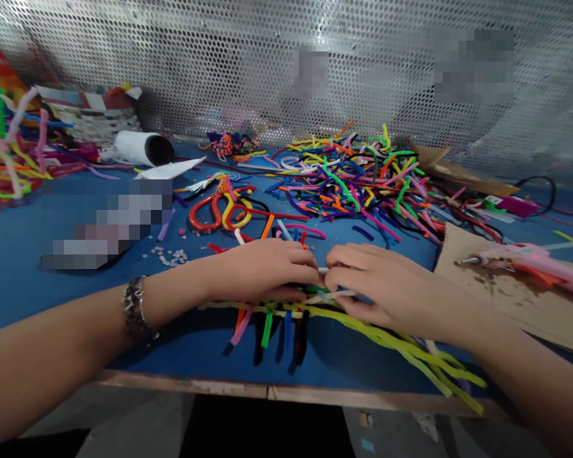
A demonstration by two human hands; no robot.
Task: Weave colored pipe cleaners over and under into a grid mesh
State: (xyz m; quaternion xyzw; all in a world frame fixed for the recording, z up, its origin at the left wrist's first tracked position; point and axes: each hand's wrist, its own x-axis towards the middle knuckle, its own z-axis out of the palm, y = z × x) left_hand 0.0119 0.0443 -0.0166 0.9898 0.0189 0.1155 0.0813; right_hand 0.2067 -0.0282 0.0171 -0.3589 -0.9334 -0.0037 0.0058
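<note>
Yellow fuzzy stems [386, 329] run under the person's two bare hands, near the middle of the front edge of the blue desk [172, 356]. The left hand [267, 270] lies palm down, fingers bent over a woven strip [277, 310]; I cannot tell whether it grips or only presses. The right hand [382, 283], close beside it, has its thumb and fingers pinched together on a pale stem [337, 294]. Short pink, green and blue ends [267, 327] stick out of the strip toward the front edge, while the yellow stems trail right until their tips cross that edge. A beaded bracelet [138, 308] circles the left wrist. Beyond the left hand are tiny pale discs [172, 256], a red loop [205, 214] and a yellow loop [239, 216]. Toward the right edge, a pink glue gun [525, 257] rests on brown cardboard [477, 302]. A tangled multicoloured heap of stems [348, 181] spreads near the back edge; in the back left corner stand a basket [95, 121] and, lying beside it, a white roll [131, 147]. Behind everything rises perforated metal [248, 63].
</note>
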